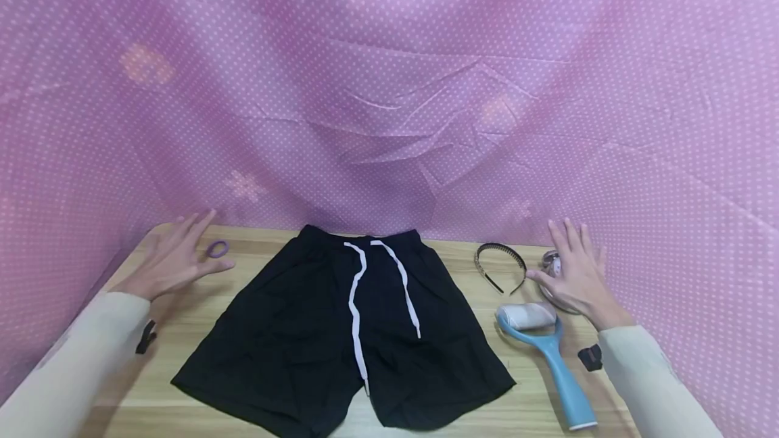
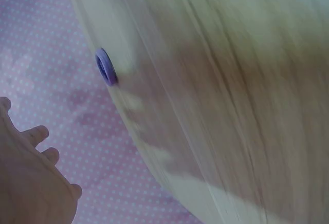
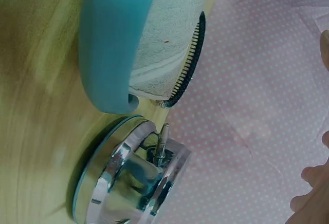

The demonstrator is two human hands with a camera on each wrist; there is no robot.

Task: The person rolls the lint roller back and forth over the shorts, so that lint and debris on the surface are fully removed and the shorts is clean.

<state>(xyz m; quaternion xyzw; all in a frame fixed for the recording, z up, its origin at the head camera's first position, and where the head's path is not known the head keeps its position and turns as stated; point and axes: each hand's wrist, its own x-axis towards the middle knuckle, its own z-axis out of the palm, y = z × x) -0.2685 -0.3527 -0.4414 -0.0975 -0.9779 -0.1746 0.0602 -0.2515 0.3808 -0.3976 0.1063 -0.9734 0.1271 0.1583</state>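
My left hand (image 1: 173, 262) hovers with fingers spread over the left side of the table, its thumb near a purple ring-shaped hair tie (image 1: 219, 256). Fingers splayed and holding nothing, my right hand (image 1: 575, 272) is over the right side. It partly hides a round, shiny chrome object (image 1: 550, 262) in the head view; the right wrist view shows that chrome object (image 3: 110, 178) with a small metal peg. Between both hands, black shorts (image 1: 304, 330) lie flat, waistband at the far side, two white drawstrings (image 1: 356, 303) hanging loose down the front.
A blue-handled lint roller (image 1: 562, 377) with a whitish roll lies right of the shorts. Beyond it rests a dark toothed headband (image 1: 520, 261). The wooden table (image 1: 255, 238) ends at a pink dotted cloth (image 1: 389, 100) hanging behind and at both sides.
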